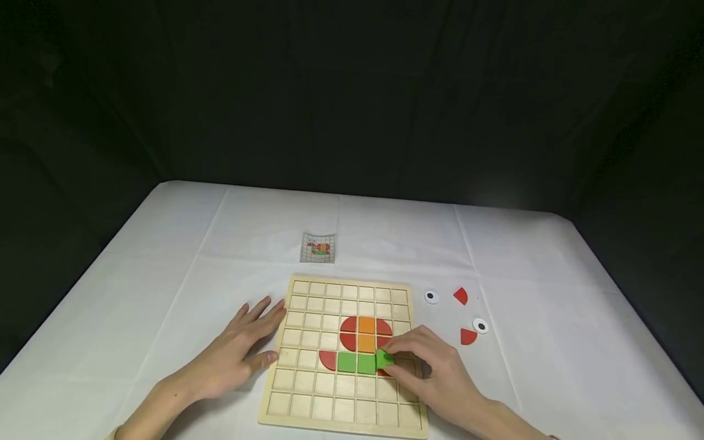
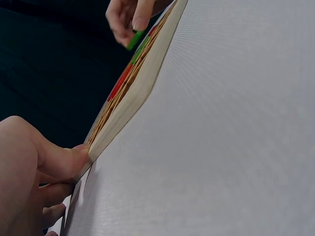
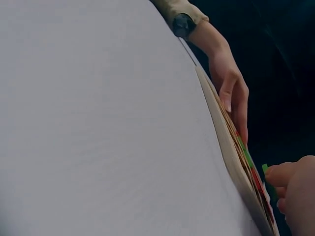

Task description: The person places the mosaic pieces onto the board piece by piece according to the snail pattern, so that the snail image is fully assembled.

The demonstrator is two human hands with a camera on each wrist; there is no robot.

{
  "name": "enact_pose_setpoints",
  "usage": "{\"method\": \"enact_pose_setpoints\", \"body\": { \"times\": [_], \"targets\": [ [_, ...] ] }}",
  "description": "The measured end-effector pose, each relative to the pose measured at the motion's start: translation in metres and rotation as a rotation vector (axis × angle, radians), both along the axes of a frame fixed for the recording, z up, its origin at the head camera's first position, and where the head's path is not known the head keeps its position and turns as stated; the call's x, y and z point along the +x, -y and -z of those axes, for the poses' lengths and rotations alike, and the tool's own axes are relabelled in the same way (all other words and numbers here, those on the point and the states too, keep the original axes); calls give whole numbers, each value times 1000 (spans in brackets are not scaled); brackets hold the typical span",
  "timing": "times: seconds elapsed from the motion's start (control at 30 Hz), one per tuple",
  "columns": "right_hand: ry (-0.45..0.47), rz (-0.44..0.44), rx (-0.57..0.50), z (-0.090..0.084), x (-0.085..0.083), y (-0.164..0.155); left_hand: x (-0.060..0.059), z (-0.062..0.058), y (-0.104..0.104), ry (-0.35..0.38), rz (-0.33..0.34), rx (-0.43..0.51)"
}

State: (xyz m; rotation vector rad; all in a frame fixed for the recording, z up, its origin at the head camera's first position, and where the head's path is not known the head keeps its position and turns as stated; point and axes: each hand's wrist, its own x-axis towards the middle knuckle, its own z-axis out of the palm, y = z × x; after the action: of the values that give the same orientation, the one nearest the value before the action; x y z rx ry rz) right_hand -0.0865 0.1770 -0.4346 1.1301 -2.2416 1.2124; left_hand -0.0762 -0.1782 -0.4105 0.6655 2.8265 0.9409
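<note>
A wooden grid board (image 1: 312, 405) lies on the white-covered table. My right hand (image 1: 440, 370) pinches a green square tile (image 1: 384, 359) between thumb and fingers, tilted above a cell with some red showing beneath it. Left of it, two green squares (image 1: 356, 363) and a red quarter-circle (image 1: 327, 360) sit in one row. Two orange squares (image 1: 366, 334) fill cells above, flanked by red quarter-circles (image 1: 348, 333), the right ones partly covered by the fingers. My left hand (image 1: 236, 351) lies at the board's left edge, fingers extended, thumb (image 2: 69, 160) on the rim in the left wrist view.
Right of the board lie two white eye discs (image 1: 431, 297) with black centres and two loose red quarter-circles (image 1: 461, 296). A small pattern card (image 1: 318, 248) with a coloured picture lies behind the board. Dark cloth (image 1: 352, 98) hangs around the table.
</note>
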Motion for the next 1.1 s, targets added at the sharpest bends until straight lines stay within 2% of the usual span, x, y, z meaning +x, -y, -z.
{"method": "enact_pose_setpoints", "body": {
  "times": [0.3, 0.53, 0.8, 0.93, 1.1],
  "targets": [
    [9, -14, 92, -4, -12, 27, -1, 1, -2, 5, 2, 1],
    [32, 20, 103, -4, -15, 24, -3, -1, -5, 10, 7, -1],
    [58, 7, 110, -4, -22, 44, -3, -1, -3, 14, 5, 12],
    [51, -31, 108, -6, -22, 56, -3, 1, -2, 19, 9, 12],
    [-9, -41, 107, -6, -24, 68, -2, 2, -2, 19, 9, 7]
  ]
}}
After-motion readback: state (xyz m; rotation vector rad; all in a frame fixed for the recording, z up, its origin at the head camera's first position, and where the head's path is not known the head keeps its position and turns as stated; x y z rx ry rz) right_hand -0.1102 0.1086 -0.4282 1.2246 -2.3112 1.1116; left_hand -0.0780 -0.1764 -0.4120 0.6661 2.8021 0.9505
